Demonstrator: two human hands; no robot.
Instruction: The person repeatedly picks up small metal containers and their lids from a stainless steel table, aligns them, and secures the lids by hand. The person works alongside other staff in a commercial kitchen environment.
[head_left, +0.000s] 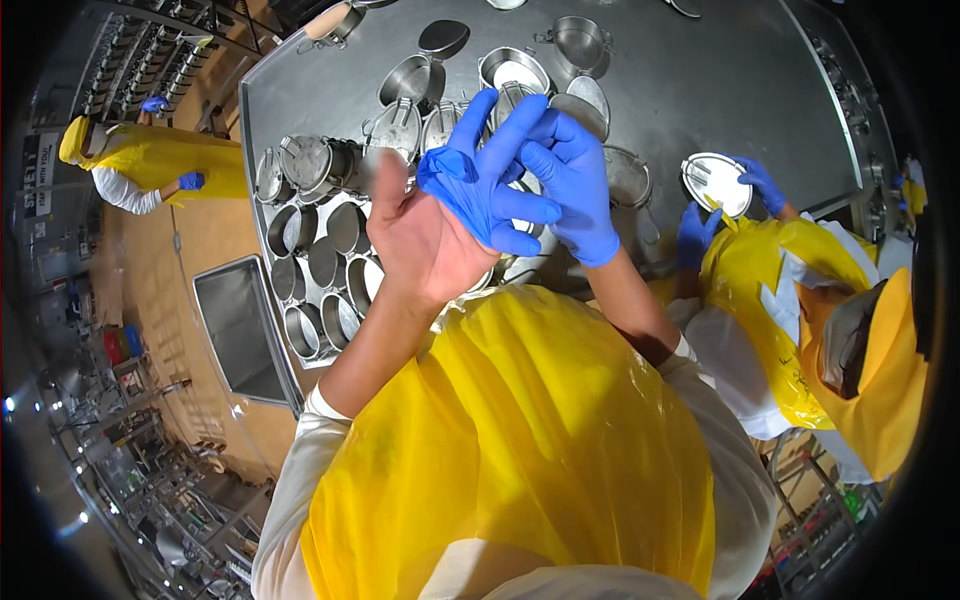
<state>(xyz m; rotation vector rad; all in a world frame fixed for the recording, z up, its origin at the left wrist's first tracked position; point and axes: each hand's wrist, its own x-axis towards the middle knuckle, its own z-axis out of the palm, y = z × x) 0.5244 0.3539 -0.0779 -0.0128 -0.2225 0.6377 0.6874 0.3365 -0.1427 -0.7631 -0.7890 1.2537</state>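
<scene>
My left hand (418,235) is raised over the table, palm up with the fingers spread. A blue disposable glove (480,195) covers its fingers only partly; the thumb and much of the palm are bare, and the cuff is bunched across the palm. My right hand (582,200), fully gloved in blue, presses against the left hand's fingers, its own fingers bent and closed at the glove. Exactly where it pinches is partly hidden. Beneath both hands lie metal mess-tin-like pans (397,130) with folding handles.
The grey metal table (690,75) carries several pans, lids and stacked round tins (300,230) on its left. A grey bin (240,325) adjoins the left edge. Close at my right a co-worker (770,300) holds an oval pan (717,184); another person (165,160) stands far left.
</scene>
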